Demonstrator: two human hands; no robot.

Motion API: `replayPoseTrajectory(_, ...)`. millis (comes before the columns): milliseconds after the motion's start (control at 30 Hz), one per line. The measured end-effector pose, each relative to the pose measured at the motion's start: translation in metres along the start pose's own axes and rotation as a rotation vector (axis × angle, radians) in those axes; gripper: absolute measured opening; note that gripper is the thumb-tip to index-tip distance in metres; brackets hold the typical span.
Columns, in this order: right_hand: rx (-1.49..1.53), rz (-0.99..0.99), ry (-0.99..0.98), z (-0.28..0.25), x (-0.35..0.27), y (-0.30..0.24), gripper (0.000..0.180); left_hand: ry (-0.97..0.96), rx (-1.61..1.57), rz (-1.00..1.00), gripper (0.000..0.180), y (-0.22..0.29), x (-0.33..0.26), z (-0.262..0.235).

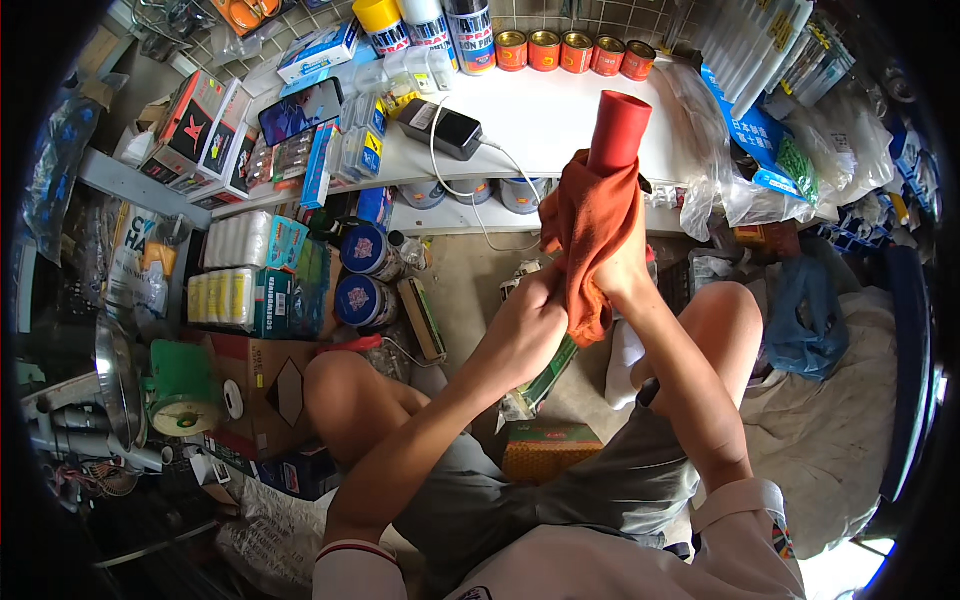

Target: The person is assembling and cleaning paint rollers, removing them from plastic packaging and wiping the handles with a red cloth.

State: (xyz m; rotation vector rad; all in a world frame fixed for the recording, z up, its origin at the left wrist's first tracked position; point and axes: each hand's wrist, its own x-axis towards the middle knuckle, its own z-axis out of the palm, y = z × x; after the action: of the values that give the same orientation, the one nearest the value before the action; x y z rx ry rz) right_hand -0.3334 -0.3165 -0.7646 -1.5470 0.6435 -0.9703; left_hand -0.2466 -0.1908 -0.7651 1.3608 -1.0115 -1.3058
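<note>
A red cylinder (pixel 617 130) stands tilted up in front of me, its upper end bare. Around its lower part an orange-brown cloth (pixel 592 225) is wrapped, hanging in loose folds. My right hand (pixel 625 268) is closed on the cloth and cylinder from the right, its fingers mostly behind the fabric. Lower down and to the left, my left hand (pixel 543 305) is closed at the cloth's edge. Whether its fingers also reach the cylinder's lower end is hidden by the folds.
Ahead is a white shelf (pixel 560 110) with small red tins (pixel 575 52), spray cans (pixel 470 38), a black power adapter (pixel 440 130) and a phone (pixel 300 110). Boxes (pixel 265 385) and a green scale (pixel 183 385) stand left. Plastic bags (pixel 805 318) hang at right.
</note>
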Motion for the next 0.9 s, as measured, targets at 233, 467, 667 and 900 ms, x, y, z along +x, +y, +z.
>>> replayPoseTrajectory(233, 0.266, -0.046, 0.071, 0.004, -0.003, -0.006, 0.018, -0.035, -0.119, -0.107, 0.025, 0.011, -0.004, 0.0)
replayPoseTrajectory(467, 0.512, -0.006, 0.115, -0.001, -0.004, -0.016, 0.025, 0.007, 0.076, 0.212, 0.029, -0.004, 0.008, -0.005)
replayPoseTrajectory(667, 0.166, 0.002, -0.198, -0.001, -0.01, -0.013, 0.031, -0.036, -0.408, -0.402, 0.004, 0.023, -0.007, -0.031)
replayPoseTrajectory(900, 0.501, 0.198, -0.605, -0.019, -0.01, -0.024, 0.048, -0.14, -0.521, -0.365, 0.014, 0.038, -0.011, -0.057)
